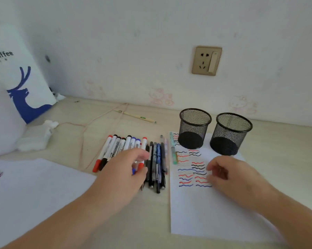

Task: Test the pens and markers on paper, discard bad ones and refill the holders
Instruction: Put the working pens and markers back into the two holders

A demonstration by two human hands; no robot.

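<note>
Head view: markers (119, 150) and pens (157, 164) rowed on bench, left of paper (196, 209).
Left hand (126, 175): fingers curled over markers; grip unclear.
Right hand (228, 175): loosely curled, holding nothing, on paper.
Holders (194, 128): empty.
Handling: light, stiff, roll easily; pinch mid-barrel.

Pens, markers, test sheet and two holders laid out on the tabletop (126, 221).

The test paper (196, 209) bears red, blue and black wavy strokes on its upper half. Two black mesh holders (195, 128) (231, 133) stand upright and empty on its far edge. Left of the paper lie a row of pens (157, 159), then white-barrelled markers (119, 146); a teal pen (173, 150) lies along the paper's left edge.
</note>
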